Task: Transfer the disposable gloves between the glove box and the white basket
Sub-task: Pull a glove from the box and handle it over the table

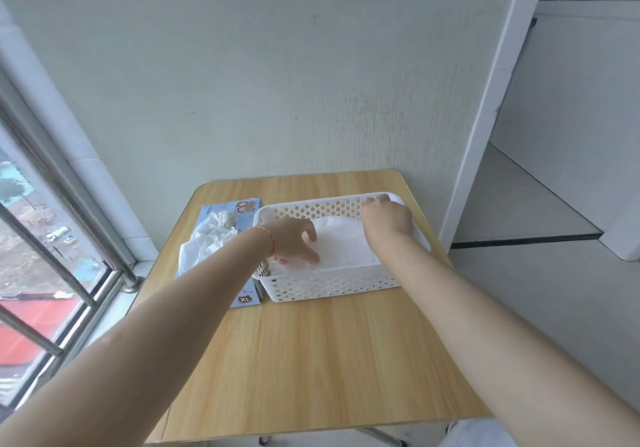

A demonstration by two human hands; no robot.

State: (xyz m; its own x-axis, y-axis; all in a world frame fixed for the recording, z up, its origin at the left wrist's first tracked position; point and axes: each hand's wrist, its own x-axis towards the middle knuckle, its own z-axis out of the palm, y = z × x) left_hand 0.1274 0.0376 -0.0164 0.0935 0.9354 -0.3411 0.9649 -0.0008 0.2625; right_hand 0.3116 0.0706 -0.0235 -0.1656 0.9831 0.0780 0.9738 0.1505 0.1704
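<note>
A white perforated basket (332,284) stands on the far half of the wooden table, holding a flat stack of white disposable gloves (346,242). My left hand (294,240) lies inside the basket with its fingers spread, pressing down on the gloves' left part. My right hand (388,219) reaches to the basket's far right corner, fingers curled on the rim. A light blue glove box (247,299) marked XL lies flat to the left of the basket. More white gloves (207,242) spill out of its top opening.
The wooden table (311,360) stands against a pale wall. A window with metal bars (52,238) runs along the left. To the right is a white door frame (485,117) and a tiled floor.
</note>
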